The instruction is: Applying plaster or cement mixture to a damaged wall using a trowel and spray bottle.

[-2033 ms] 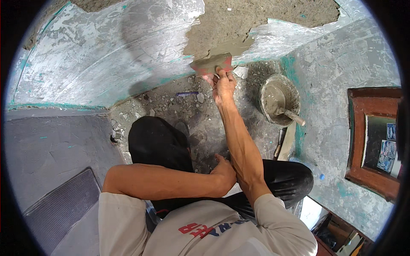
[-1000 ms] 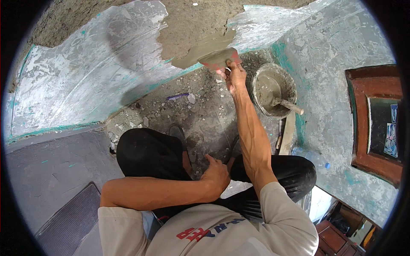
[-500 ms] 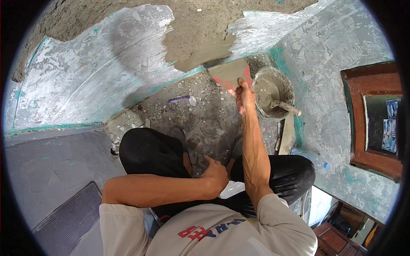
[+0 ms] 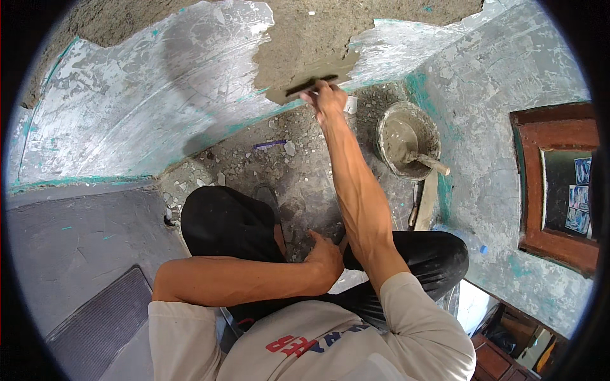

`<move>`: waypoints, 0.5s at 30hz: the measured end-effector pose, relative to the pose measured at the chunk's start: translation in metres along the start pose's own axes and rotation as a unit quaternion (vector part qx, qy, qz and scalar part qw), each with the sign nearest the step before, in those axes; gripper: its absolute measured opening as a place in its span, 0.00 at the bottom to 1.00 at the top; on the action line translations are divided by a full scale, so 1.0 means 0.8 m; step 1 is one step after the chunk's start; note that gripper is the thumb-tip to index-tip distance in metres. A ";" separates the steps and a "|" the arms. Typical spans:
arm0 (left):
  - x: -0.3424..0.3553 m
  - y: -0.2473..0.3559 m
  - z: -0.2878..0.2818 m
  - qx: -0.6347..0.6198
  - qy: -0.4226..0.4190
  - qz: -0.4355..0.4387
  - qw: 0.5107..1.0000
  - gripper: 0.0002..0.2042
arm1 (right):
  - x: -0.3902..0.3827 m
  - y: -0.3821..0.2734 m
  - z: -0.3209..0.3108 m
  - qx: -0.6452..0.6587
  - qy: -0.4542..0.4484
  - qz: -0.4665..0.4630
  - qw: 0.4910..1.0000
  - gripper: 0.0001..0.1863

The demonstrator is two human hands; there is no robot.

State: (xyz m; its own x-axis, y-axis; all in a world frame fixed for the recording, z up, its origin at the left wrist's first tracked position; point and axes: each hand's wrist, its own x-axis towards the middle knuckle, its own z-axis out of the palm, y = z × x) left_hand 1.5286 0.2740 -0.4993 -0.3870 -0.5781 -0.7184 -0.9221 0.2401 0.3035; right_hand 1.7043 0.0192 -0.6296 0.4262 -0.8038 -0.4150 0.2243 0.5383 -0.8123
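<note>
My right hand (image 4: 330, 100) is closed on a flat plastering scraper (image 4: 310, 85), seen nearly edge-on as a dark strip. Its blade lies at the wet grey mortar patch (image 4: 318, 70) low on the wall, by the bottom edge of the broken-out area. Whether the blade presses on the mortar, I cannot tell. My left hand (image 4: 323, 261) hangs between my knees with its index finger stretched out, holding nothing that shows; its other fingers are partly hidden. To the right of my right forearm stands a bucket (image 4: 381, 143) of wet mortar with a wooden-handled tool (image 4: 429, 162) in it.
Plaster chips litter the floor, with a purple strip (image 4: 270, 145) among them. A long-handled tool (image 4: 415, 206) and a wooden board (image 4: 427, 203) lie below the bucket. A plastic bottle (image 4: 470, 241) lies by the right wall, near a brown wooden frame (image 4: 534, 184).
My right hand has moved left and up to the wall, turning the scraper from its broad face to nearly edge-on. My left hand has stayed almost still.
</note>
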 end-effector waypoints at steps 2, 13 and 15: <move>0.006 -0.001 0.000 -0.006 -0.013 0.006 1.000 0.21 | -0.001 -0.010 0.030 -0.023 0.002 -0.036 0.999 0.13; -0.015 -0.003 -0.007 0.012 -0.009 0.011 1.000 0.20 | -0.114 -0.005 -0.094 -0.084 -0.049 0.012 0.995 0.18; -0.010 0.000 -0.003 0.005 0.016 0.008 1.000 0.19 | -0.065 0.039 -0.129 -0.072 -0.012 0.049 0.996 0.22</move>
State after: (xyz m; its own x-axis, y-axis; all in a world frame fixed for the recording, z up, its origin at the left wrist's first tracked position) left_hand 1.5319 0.2768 -0.4919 -0.4009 -0.5989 -0.6932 -0.9161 0.2576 0.3073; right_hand 1.5988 0.0522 -0.6757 0.4616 -0.7422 -0.4859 0.0544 0.5704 -0.8196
